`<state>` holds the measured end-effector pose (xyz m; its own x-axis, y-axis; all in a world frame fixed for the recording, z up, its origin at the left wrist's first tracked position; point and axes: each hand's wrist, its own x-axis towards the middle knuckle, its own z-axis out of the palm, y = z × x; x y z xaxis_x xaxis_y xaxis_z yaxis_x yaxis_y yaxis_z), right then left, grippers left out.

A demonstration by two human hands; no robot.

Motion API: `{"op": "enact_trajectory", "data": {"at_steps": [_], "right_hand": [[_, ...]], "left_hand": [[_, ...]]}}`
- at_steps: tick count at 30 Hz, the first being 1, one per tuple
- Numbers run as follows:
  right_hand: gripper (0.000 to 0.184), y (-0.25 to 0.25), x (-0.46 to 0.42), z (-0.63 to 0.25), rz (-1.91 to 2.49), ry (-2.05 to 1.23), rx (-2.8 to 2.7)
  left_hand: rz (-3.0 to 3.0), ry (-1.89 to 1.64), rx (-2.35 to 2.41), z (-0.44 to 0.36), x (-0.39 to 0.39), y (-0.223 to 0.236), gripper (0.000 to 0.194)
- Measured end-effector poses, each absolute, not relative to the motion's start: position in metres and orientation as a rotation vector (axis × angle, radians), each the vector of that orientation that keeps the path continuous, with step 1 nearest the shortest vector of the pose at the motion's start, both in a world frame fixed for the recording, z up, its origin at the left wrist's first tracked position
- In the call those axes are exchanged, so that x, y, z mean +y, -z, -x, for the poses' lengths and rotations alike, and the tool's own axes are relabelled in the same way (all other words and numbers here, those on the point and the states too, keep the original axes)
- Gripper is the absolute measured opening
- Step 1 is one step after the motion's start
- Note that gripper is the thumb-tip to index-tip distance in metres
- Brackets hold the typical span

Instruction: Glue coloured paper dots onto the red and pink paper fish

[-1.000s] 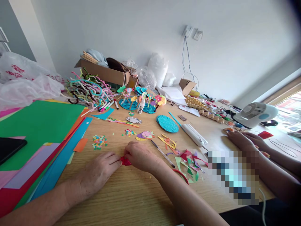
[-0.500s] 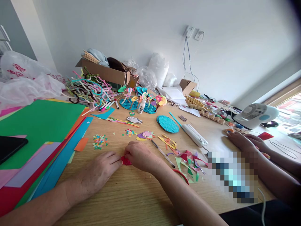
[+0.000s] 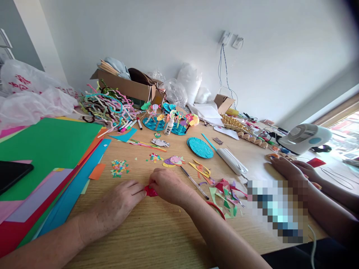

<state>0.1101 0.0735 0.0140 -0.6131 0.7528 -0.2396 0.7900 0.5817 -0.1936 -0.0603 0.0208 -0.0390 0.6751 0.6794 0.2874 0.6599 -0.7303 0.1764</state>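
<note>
Low over the table, a small red paper piece [image 3: 150, 191] lies between my two hands, its outline partly covered. My left hand [image 3: 125, 198] holds its left edge with the fingertips, fingers together and thumb hidden. The curled fingers of my right hand [image 3: 169, 186] press on its right side; whatever else they pinch is hidden. Beyond them are a pile of confetti bits [image 3: 119, 168], a smaller confetti pile [image 3: 155, 157] and paper fish cut-outs [image 3: 174, 161]. A pen [image 3: 194, 182] and yellow-handled scissors [image 3: 200, 169] lie to the right.
Coloured paper sheets [image 3: 64, 145] are stacked at left, under a black phone-like object [image 3: 14, 177]. Paper scraps [image 3: 227, 194], a blue disc [image 3: 200, 147], a white power strip [image 3: 232, 160] and a glue bottle [image 3: 168, 127] stand around. Another person's hands [image 3: 288, 168] are at right, near a fan [image 3: 305, 138].
The red piece shows slightly more of its surface, tilted a little between my fingers. Both hands stay in almost the same place.
</note>
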Motion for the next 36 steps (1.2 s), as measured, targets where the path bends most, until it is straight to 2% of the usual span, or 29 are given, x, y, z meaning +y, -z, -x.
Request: {"op": "enact_trajectory", "data": {"at_steps": [5,12,24,31,36], "right_hand": [[0.019,-0.016,0.073,-0.11,-1.317,0.441,2.666],[0.018,-0.015,0.074,-0.111,-1.315,0.457,2.685],[0.017,-0.015,0.074,-0.11,-1.309,0.476,2.7],[0.021,-0.026,0.081,-0.125,-1.485,0.493,2.823],[0.016,-0.03,0.082,-0.137,-1.476,0.495,2.876]], "left_hand": [[-2.838,-0.577,1.113,0.061,0.02,0.04,0.034],[-2.835,-0.567,1.11,0.06,0.021,0.039,0.04],[-2.829,-0.53,1.11,0.06,0.021,0.04,0.036],[-2.842,-0.591,1.127,0.061,0.018,0.04,0.037],[-2.873,-0.585,1.121,0.06,0.017,0.034,0.037]]}}
